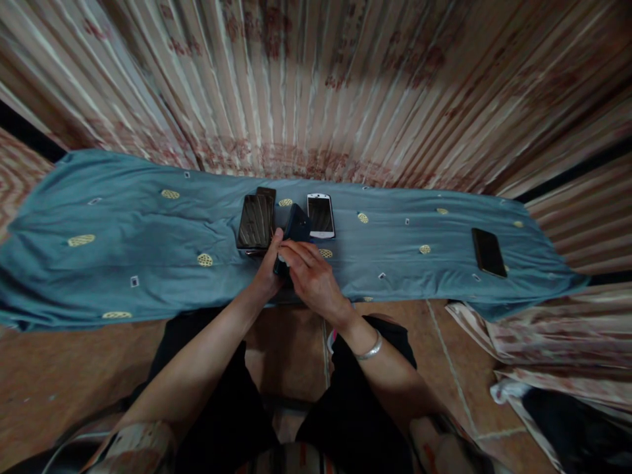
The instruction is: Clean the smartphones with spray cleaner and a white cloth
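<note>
A dark blue phone point(296, 229) is held tilted above the table's front edge by both hands. My left hand point(268, 270) grips its left side from below. My right hand point(310, 276), with a silver bangle on the wrist, closes over its lower end. Just behind lie a dark phone point(255, 220) stacked on another dark one, and a white phone point(320, 215) with a dark screen.
A teal cloth point(148, 243) with small yellow ovals covers the long low table. A black phone point(488, 252) lies alone at the right end. Striped floral curtains hang behind. Folded fabric point(543, 342) sits on the tiled floor at the right.
</note>
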A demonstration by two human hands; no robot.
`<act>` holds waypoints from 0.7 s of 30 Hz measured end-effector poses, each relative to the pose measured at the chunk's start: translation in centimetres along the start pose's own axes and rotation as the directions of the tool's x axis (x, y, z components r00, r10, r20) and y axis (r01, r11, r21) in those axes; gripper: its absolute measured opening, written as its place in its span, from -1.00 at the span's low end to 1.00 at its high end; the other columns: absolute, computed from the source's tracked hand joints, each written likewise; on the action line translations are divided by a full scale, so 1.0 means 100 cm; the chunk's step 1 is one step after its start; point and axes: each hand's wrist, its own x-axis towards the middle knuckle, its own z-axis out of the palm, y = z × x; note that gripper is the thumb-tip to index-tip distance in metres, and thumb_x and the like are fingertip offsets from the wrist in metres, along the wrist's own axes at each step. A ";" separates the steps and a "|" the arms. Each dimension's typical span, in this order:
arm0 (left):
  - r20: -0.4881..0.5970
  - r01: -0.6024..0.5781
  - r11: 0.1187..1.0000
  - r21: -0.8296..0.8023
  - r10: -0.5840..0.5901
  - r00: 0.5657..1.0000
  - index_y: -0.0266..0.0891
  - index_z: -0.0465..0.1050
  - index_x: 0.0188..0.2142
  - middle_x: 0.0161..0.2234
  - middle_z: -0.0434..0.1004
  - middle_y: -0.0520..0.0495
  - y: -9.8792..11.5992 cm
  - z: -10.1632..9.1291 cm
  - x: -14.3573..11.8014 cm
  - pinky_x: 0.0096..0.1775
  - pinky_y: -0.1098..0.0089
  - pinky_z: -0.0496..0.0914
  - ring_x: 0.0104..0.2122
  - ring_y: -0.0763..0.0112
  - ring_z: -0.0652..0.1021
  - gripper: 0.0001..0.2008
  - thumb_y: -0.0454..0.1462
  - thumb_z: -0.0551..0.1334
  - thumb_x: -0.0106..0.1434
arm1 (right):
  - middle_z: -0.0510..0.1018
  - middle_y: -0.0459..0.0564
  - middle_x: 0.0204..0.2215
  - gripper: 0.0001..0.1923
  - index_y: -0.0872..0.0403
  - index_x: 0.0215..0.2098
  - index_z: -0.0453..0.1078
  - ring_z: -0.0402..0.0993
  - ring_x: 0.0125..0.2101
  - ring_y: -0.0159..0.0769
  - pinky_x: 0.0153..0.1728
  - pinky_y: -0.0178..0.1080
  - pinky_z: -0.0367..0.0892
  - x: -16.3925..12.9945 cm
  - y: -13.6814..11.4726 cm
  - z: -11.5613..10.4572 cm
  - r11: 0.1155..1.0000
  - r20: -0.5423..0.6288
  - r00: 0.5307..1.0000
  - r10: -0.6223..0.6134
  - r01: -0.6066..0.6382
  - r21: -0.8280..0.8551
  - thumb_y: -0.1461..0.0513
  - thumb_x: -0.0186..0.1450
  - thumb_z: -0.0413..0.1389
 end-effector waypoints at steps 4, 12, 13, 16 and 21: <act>0.022 0.043 0.999 -0.016 -0.043 0.999 -0.19 0.50 -0.45 -0.50 0.50 0.05 0.000 0.008 0.000 -0.21 0.49 0.54 -0.42 0.46 0.58 -0.62 -0.04 0.30 0.44 | 0.63 0.17 0.16 -0.50 0.13 0.21 0.53 0.52 0.18 -0.16 0.32 -0.04 0.44 0.003 0.010 0.002 0.997 0.042 0.996 0.075 -0.076 0.023 0.44 0.49 -0.12; 0.011 -0.005 0.999 -0.035 0.005 1.000 -0.19 0.61 -0.26 -0.34 0.68 -0.04 -0.003 0.007 -0.001 0.12 0.40 0.55 0.03 0.27 0.68 -0.76 -0.10 0.29 0.43 | 0.62 0.24 0.18 -0.52 0.16 0.23 0.49 0.51 0.19 -0.10 0.32 0.05 0.42 0.005 0.019 0.007 0.991 0.048 0.994 0.100 -0.104 0.079 0.40 0.49 -0.12; 0.019 -0.016 0.999 -0.030 0.017 1.000 -0.19 0.62 -0.24 -0.27 0.71 -0.05 -0.004 0.006 -0.001 0.18 0.40 0.51 0.11 0.27 0.65 -0.78 -0.11 0.30 0.41 | 0.62 0.23 0.17 -0.52 0.15 0.23 0.49 0.52 0.18 -0.09 0.31 0.06 0.42 0.005 0.020 0.008 0.991 0.039 0.994 0.105 -0.108 0.077 0.40 0.49 -0.12; 0.057 -0.052 0.998 0.030 0.050 0.997 -0.19 0.65 -0.17 -0.12 0.74 -0.06 -0.009 0.001 0.000 0.33 0.36 0.38 0.28 0.25 0.54 -0.76 -0.09 0.36 0.34 | 0.62 0.18 0.17 -0.52 0.08 0.24 0.48 0.52 0.19 -0.10 0.30 0.08 0.43 0.006 0.028 0.011 0.992 0.013 0.993 0.117 -0.117 0.055 0.38 0.49 -0.11; 0.140 -0.069 0.983 0.167 0.046 0.989 -0.21 0.69 -0.11 -0.13 0.77 -0.08 -0.019 -0.010 0.004 0.36 0.19 0.34 0.28 0.09 0.54 -0.69 -0.06 0.42 0.26 | 0.63 0.19 0.15 -0.52 0.08 0.23 0.47 0.52 0.19 -0.08 0.29 0.10 0.44 0.005 0.045 0.009 0.990 -0.031 0.991 0.129 -0.127 0.055 0.38 0.48 -0.10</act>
